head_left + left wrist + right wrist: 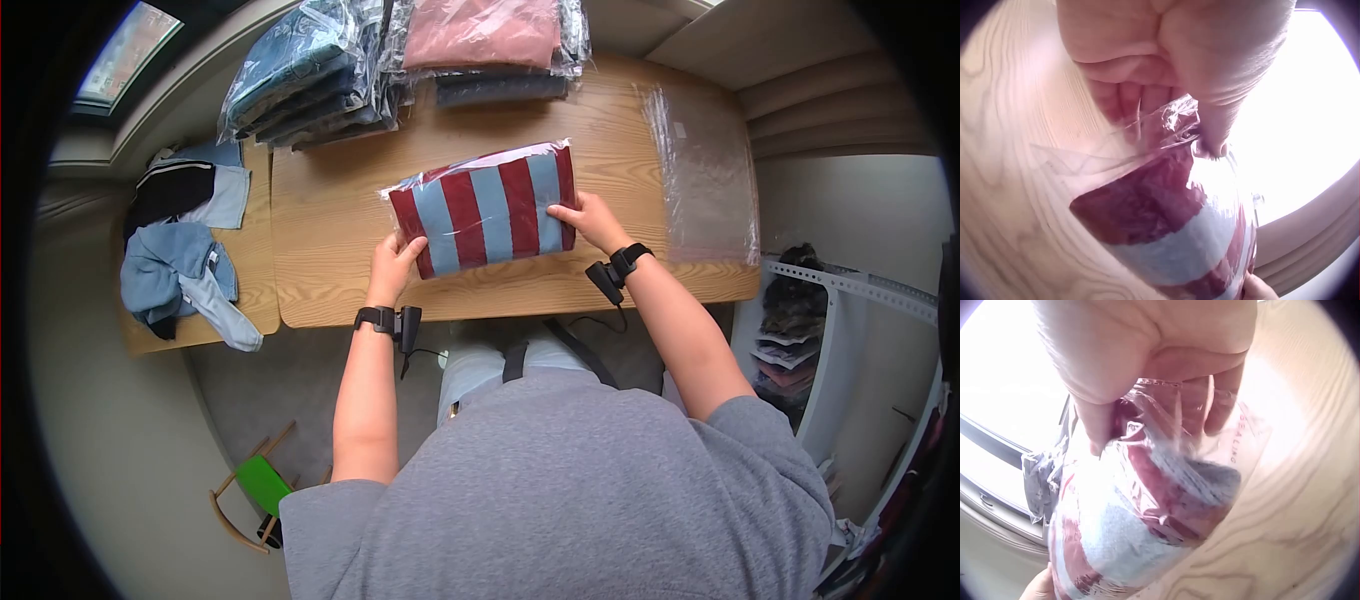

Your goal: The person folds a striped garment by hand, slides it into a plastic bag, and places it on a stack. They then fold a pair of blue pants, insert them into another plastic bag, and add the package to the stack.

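A folded garment with dark red and light blue stripes lies inside a clear plastic bag, held over the middle of the wooden table. My left hand grips its left end, thumb on the front face and fingers behind. At the other end my right hand pinches the bag the same way, thumb in front. In the right wrist view, the folded layers show through the film, and red lettering runs along the loose plastic edge. The left wrist view shows loose film standing out past the garment's dark red end.
Stacks of bagged clothes, blue denim and pink, stand at the table's back. Flat clear bags lie on the right. Loose clothes lie on the left side table. A green-seated chair stands on the floor.
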The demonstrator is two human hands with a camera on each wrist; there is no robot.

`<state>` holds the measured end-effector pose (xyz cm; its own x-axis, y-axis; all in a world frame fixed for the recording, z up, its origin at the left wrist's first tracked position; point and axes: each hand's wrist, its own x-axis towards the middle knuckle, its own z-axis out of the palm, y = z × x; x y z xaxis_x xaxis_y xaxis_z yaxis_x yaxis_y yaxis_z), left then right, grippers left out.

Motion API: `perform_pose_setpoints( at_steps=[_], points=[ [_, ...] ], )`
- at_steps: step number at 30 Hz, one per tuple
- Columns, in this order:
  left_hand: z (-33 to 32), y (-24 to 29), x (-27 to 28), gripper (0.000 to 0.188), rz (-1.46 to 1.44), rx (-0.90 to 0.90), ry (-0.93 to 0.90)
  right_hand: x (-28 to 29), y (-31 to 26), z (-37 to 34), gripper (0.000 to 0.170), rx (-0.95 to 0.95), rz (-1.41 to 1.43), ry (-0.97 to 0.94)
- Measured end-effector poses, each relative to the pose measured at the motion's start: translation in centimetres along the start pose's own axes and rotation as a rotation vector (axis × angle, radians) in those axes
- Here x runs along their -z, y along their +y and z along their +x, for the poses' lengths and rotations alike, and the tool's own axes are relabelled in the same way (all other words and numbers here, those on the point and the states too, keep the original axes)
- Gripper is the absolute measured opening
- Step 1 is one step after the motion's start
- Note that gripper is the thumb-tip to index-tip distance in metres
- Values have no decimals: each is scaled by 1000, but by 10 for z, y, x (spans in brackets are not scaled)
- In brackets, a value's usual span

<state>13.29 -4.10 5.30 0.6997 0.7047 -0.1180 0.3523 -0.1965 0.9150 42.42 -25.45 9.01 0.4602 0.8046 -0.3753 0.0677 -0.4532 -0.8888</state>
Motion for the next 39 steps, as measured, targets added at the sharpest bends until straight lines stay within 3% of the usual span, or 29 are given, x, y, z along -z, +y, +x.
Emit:
perform_pose_setpoints(
  at_steps=[1,3,5,7,9,10,14,16,19,21,23,26,31,34,39],
  points=[
    [0,-7,2,29,-195,228,-114,-3,4,-2,33,11,76,4],
    [-1,-13,-5,33,-257,274,-134,-16,25,-1,38,-14,101,-4],
    [0,-34,-13,36,-323,780,-166,-31,44,2,37,-375,189,65],
    [-14,-42,-15,37,-447,766,-92,-33,47,-7,39,-468,191,28],
    [-27,-30,-19,41,-655,665,-31,-41,48,-19,40,-365,433,146],
    [-34,-23,-19,45,-746,568,-81,-37,43,-28,48,-331,536,33],
    [-45,-28,-24,47,-627,518,-69,-41,62,-31,43,-299,484,13],
    [-44,-31,-24,46,-558,534,-86,-37,68,-25,39,-427,401,-133],
    [-38,-22,-24,42,-439,486,-74,-40,75,-21,35,-337,274,-77],
    [-38,-34,-28,40,-465,405,-10,-38,45,-28,34,-282,283,-60],
    [-38,-11,-17,36,-442,438,-21,-31,17,-35,31,-404,278,-143],
    [-45,18,8,29,-434,433,-41,-23,-11,-37,28,-398,241,-261],
    [-60,49,38,28,-519,322,26,-24,-68,-34,28,-280,234,-341],
    [-68,61,64,31,-565,226,238,-36,-115,-35,27,-186,141,-365],
    [-48,129,154,37,-645,-19,308,-58,-222,-19,21,91,145,-317]
  ],
)
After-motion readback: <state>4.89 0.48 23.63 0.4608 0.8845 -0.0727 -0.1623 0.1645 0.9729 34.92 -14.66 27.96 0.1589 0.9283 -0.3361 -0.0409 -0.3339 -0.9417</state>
